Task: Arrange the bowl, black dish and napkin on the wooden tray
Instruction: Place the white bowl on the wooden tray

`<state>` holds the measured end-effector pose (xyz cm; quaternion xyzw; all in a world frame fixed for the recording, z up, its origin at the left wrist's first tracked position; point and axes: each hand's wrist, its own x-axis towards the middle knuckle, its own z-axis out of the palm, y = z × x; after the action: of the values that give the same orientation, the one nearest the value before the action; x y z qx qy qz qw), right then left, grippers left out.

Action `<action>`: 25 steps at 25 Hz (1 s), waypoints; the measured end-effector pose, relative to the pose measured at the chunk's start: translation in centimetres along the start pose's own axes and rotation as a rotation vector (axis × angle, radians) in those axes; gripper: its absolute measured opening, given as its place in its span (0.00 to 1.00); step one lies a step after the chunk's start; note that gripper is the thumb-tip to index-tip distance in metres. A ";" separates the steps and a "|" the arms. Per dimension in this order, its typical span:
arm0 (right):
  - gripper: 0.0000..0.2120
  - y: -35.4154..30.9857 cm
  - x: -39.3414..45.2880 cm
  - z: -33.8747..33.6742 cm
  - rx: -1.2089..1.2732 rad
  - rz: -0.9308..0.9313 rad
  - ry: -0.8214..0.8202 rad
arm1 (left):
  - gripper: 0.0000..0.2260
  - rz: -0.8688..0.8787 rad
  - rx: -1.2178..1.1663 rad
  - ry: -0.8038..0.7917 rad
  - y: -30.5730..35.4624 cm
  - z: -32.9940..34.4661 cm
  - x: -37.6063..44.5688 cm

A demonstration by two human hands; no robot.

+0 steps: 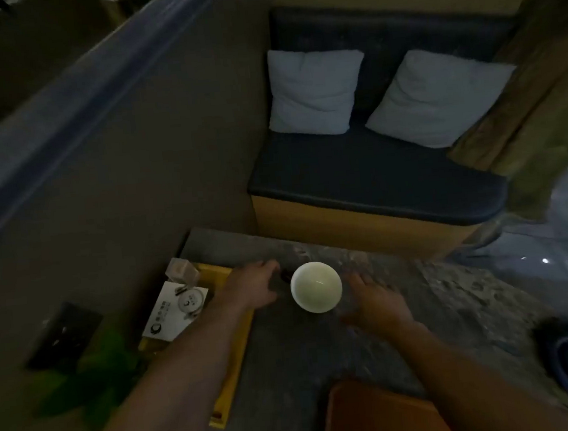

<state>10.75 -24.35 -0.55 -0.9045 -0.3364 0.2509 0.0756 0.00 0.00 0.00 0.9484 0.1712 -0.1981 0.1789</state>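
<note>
The bowl point(316, 286) sits upright on the dark table point(420, 292), just right of the wooden tray point(235, 357). The left hand point(253, 288) and right hand point(374, 302) flank it, fingers spread, grasping nothing. Best cup both sides evenly; the blur possibly hides contact.

Dim room. Grey-brown partition wall point(127, 167) fills upper left, with a black wall socket plate point(63, 334) at lower left. Upper right: dark padded bench seat on a yellow wooden base point(369, 180), two pale square cushions point(313, 90) leaning on its backrest. Brownish curtain point(545, 82) at right edge. Grey speckled stone tabletop point(421, 306) below centre.
</note>
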 end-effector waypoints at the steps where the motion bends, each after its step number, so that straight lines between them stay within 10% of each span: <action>1: 0.44 -0.1 0.6 0.3 0.046 0.009 0.009 | 0.29 -0.009 -0.024 -0.001 0.1 0.2 0.5; 25: 0.47 -0.5 -3.9 2.9 0.686 -0.021 0.088 | 0.09 -0.018 -0.596 0.234 1.5 6.6 -3.5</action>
<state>6.44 -26.56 -1.33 -0.8328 -0.2383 0.3092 0.3924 -4.53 -4.92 -3.74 0.8689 0.2495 -0.0302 0.4264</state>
